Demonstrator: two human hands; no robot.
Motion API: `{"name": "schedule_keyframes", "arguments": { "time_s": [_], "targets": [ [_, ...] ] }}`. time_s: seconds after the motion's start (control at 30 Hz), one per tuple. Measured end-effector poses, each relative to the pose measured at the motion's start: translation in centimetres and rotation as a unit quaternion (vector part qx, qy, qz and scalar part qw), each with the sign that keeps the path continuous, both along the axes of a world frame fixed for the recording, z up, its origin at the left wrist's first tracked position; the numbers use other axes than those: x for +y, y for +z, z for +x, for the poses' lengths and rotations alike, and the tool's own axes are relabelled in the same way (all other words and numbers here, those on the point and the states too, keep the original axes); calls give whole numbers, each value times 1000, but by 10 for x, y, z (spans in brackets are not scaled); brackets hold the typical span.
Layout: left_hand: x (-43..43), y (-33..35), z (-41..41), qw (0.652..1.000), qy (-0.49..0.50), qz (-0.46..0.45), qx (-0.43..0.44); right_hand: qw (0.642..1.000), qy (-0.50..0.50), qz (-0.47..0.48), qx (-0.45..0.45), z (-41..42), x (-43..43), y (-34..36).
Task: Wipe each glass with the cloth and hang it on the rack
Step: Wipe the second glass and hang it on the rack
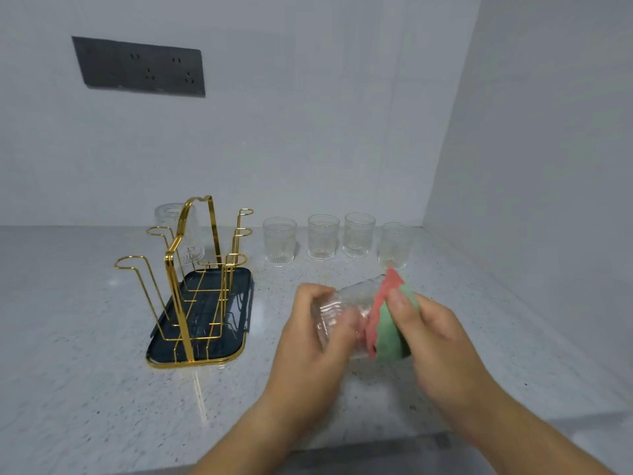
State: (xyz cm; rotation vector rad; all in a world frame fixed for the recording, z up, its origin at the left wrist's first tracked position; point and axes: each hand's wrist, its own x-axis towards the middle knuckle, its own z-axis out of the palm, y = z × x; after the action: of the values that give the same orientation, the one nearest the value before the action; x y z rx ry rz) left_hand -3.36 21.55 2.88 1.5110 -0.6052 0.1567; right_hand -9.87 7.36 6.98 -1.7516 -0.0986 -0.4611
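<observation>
1. Pale speckled surface (pixel 85 389) in a corner of grey-white walls; dark socket panel (pixel 138 67) on far wall, upper left.
2. Gold wire rack (pixel 191 269) stands left of centre on a dark tray (pixel 236 303) w/ gold rim.
3. Hung glass (pixel 174 217) sits upside down on a far-left peg of the rack.
4. Four glasses upright in a row at far side, right of rack, each apart from the next: leftmost glass (pixel 280 241), 2nd glass (pixel 323 236), 3rd glass (pixel 359 234), rightmost glass (pixel 395 245).
5. Held glass (pixel 346 303) is near, centre-right, off the surface, lying roughly on its side.
6. Left hand (pixel 308 358): fingers curled round the left end of the held glass, thumb on the near side.
7. Right hand (pixel 435 341): fingers pinch a pink & green cloth (pixel 388 323), pressed vs the right end of the held glass. Can't tell if the cloth goes inside.
</observation>
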Motion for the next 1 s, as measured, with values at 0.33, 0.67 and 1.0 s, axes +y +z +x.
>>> {"name": "schedule_keyframes", "arguments": {
  "time_s": [0.33,0.67,1.0],
  "targets": [
    [13,23,-14,924,-157,-80,340,997,74,-23,0,-14,15,16],
    [33,-13,1,957,35,167,-233,991,25,69,112,-3,8,13],
    [21,17,-16,920,-180,-88,336,998,50,-33,-13,-14,19,10]
  ]
}}
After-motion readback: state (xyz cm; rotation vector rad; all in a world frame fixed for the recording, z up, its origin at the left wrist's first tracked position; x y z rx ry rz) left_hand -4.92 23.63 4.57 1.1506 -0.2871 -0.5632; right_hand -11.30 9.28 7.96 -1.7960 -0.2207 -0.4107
